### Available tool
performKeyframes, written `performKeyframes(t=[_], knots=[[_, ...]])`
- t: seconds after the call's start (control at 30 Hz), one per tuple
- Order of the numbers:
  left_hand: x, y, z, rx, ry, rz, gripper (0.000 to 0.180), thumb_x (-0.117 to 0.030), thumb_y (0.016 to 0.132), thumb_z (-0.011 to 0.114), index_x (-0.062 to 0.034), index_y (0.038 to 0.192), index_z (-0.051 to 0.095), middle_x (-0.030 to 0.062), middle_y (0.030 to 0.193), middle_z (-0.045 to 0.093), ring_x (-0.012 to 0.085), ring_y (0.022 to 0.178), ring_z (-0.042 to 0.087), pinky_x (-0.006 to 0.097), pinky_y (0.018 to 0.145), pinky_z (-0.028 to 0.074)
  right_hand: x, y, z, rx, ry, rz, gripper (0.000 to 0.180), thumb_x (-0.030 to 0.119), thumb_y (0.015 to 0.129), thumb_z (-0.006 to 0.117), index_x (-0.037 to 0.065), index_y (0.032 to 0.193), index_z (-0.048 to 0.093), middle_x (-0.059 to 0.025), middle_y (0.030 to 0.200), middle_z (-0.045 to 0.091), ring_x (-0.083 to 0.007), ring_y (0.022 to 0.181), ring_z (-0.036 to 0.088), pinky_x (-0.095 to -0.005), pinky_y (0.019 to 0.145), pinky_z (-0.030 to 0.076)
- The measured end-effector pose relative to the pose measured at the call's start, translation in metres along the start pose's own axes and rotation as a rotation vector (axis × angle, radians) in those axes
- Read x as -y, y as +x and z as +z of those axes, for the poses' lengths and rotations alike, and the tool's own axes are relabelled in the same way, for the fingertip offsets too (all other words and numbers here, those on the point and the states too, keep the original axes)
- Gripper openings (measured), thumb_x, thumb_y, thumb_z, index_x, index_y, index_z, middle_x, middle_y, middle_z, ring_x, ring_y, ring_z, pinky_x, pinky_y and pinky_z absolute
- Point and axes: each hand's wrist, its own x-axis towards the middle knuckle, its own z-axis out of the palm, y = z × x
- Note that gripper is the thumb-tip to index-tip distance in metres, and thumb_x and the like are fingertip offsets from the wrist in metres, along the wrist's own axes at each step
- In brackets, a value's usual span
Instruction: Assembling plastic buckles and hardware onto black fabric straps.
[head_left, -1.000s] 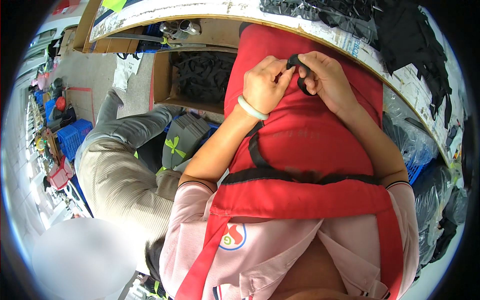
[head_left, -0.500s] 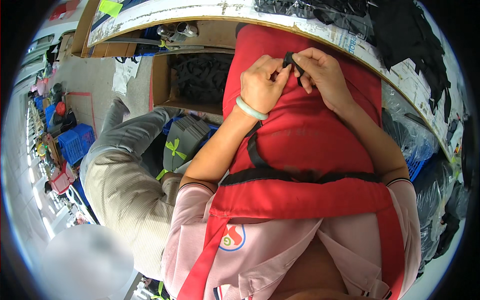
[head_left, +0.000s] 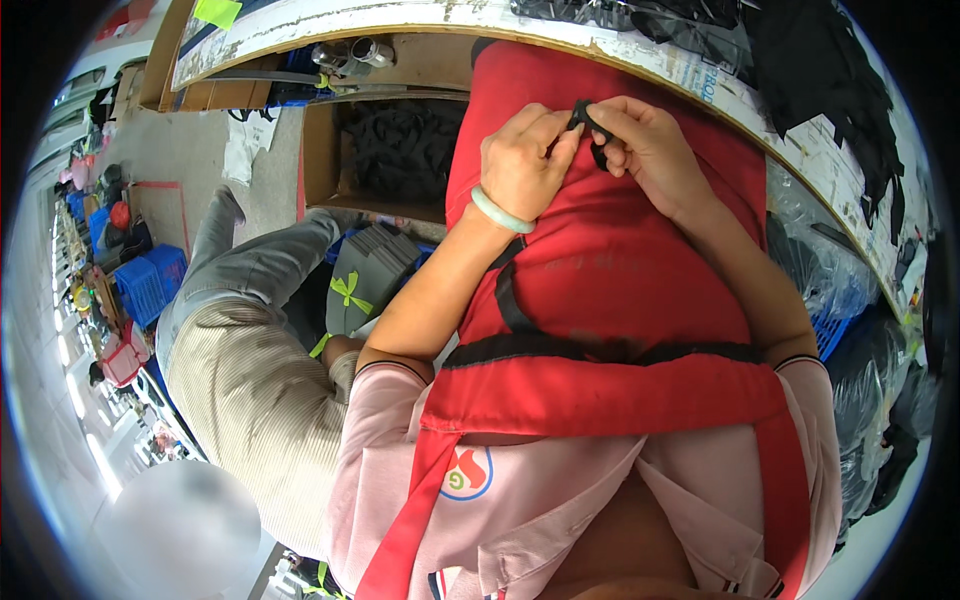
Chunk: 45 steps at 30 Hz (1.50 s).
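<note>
Above the red apron (head_left: 620,255) on my lap, both my hands work on a narrow black fabric strap (head_left: 583,113). My left hand (head_left: 525,165), with a pale bangle on its wrist, pinches the strap between thumb and fingers. From the other side my right hand (head_left: 655,150) grips it, thumb on top and fingers curled beneath. A short length of the strap hangs down by the right fingers. The strap looks folded or looped between the fingertips; its exact form is too small to tell.
Left of my knees stands a cardboard box (head_left: 322,165) of black straps. A worktable (head_left: 440,22) curves along the far side, black fabric (head_left: 815,75) on its right. A seated person (head_left: 265,370) is close on my left, beside grey stacked pieces (head_left: 370,275). Plastic-wrapped bundles (head_left: 825,265) lie at right.
The strap has bunched more between my fingertips, and its hanging part is now closer to my right fingers. My right fingers have curled in slightly; my left hand has barely moved.
</note>
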Motion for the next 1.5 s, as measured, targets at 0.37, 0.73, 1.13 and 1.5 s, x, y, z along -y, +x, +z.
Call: performKeyframes(t=[0.37,0.73,1.13,1.5], knots=[[0.008,-0.001,0.005,-0.010,-0.054,0.069,0.014,0.001,0.075,0.069,-0.0003,0.088,0.068,0.0106,0.072,0.060,0.0241,0.061,0.059,0.031,0.054,0.047,-0.003,0.004,0.000,0.017,-0.074,-0.032,0.017,0.019,0.092,0.062,0.002,0.094,0.062,-0.0024,0.082,0.063,-0.0062,0.064,0.058,-0.0194,0.058,0.049],[0.014,-0.006,0.004,-0.018,-0.040,0.134,0.015,-0.001,0.076,0.068,0.0000,0.092,0.067,0.0106,0.077,0.061,0.0256,0.063,0.060,0.032,0.055,0.048,-0.006,0.003,0.001,0.011,-0.118,-0.051,0.027,0.017,0.092,0.061,0.000,0.112,0.055,-0.0070,0.092,0.063,-0.0119,0.075,0.062,-0.0247,0.073,0.053],[0.019,-0.007,-0.003,0.228,-0.291,-0.178,0.022,-0.002,0.081,0.068,-0.0017,0.103,0.068,0.0075,0.084,0.066,0.0166,0.072,0.064,0.030,0.063,0.051,0.007,0.005,-0.012,0.133,-0.110,0.151,0.022,0.025,0.092,0.060,0.007,0.105,0.060,-0.0006,0.088,0.061,-0.0095,0.071,0.061,-0.0220,0.064,0.050],[0.026,-0.004,0.003,0.209,-1.321,-0.988,0.021,-0.009,0.091,0.060,0.0053,0.106,0.063,0.0112,0.090,0.068,0.0167,0.072,0.067,0.027,0.066,0.058,-0.009,0.012,-0.012,0.057,-0.735,-0.345,0.015,0.016,0.091,0.060,0.006,0.101,0.067,0.0002,0.081,0.058,-0.0068,0.062,0.051,-0.0190,0.059,0.041]])
